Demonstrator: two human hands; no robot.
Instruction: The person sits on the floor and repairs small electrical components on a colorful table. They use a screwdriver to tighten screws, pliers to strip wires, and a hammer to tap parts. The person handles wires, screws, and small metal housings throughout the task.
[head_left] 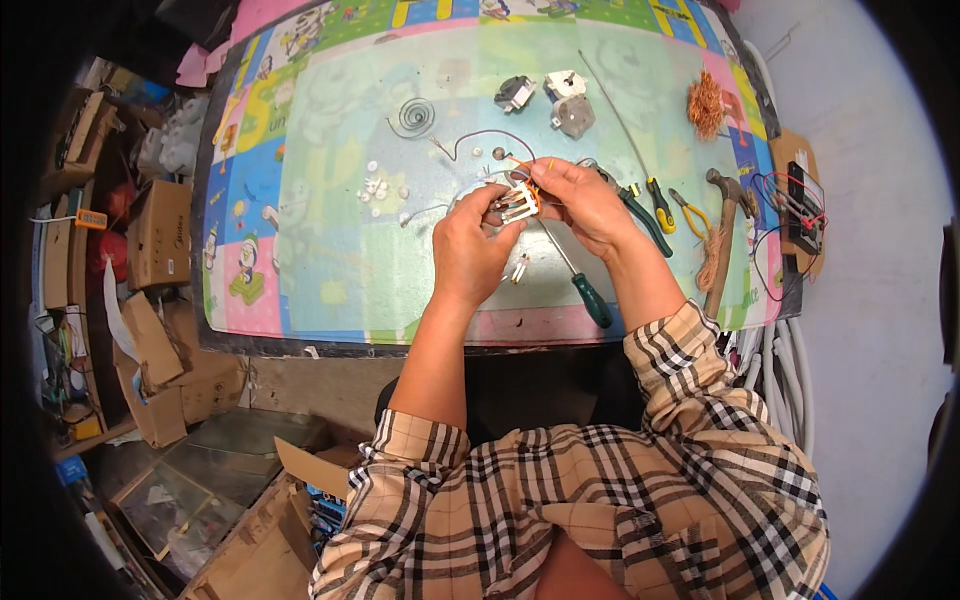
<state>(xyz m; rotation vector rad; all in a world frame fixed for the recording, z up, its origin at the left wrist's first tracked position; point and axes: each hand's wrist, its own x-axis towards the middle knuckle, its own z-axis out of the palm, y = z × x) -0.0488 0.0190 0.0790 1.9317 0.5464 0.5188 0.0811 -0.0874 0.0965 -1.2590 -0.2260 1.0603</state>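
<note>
Over the middle of the table, my left hand [466, 242] is closed on a small white slotted plastic part [520, 208] with wires attached. From the other side my right hand [588, 208] pinches the same part near its orange wire; its fingertips partly cover it. A dark wire [490, 133] arches away beyond the hands. Below them lies a screwdriver with a green handle [592, 300], its shaft pointing up toward the part. A small white and metal piece [521, 267] rests beside that shaft. Several small white plastic pieces [375, 188] are scattered left of my left hand.
Beyond the hands lie a flat spiral spring [411, 118], a dark housing [515, 94] and a grey housing [573, 116]. At right are green-handled pliers [648, 222], a yellow screwdriver [660, 206], yellow pliers [690, 214], a hammer [718, 245], copper wire [706, 106] and a multimeter [804, 205].
</note>
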